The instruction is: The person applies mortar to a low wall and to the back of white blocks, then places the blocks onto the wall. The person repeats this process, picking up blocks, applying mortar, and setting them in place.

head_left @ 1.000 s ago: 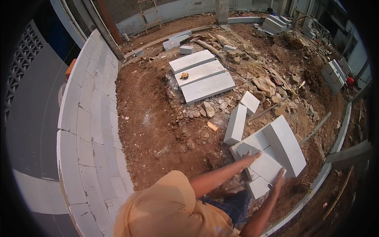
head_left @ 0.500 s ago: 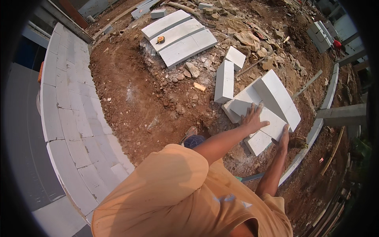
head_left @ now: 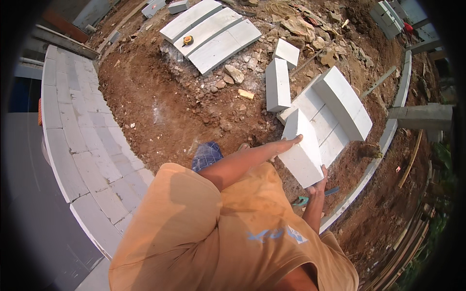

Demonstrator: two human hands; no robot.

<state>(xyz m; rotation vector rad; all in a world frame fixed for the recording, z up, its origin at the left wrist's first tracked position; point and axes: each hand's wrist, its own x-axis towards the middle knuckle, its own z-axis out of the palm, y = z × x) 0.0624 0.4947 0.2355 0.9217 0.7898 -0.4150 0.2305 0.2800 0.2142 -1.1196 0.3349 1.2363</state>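
Between my two hands is a white lightweight concrete block [head_left: 300,162], tilted and raised at the near side of a low layer of blocks. My left hand [head_left: 290,144] grips its left side, thumb on the upper edge. At its lower right end, my right hand [head_left: 318,183] is closed round the corner, fingers partly hidden beneath. Behind it lie flat white blocks [head_left: 335,140], with a long block [head_left: 342,104] standing on edge on them. Another upright block [head_left: 277,86] stands just to the left.
A handsaw [head_left: 320,194] with a green handle lies beside my right forearm. Farther off, white slabs [head_left: 223,46] carry a tape measure [head_left: 188,40]. A block wall [head_left: 80,140] runs along the left, a concrete beam [head_left: 383,165] along the right. Rubble [head_left: 301,29] covers the far ground.
The block that lay flat under my hands is now lifted, tipped up and drawn toward me. My left hand has moved from its top face to its side; my right hand has moved lower.
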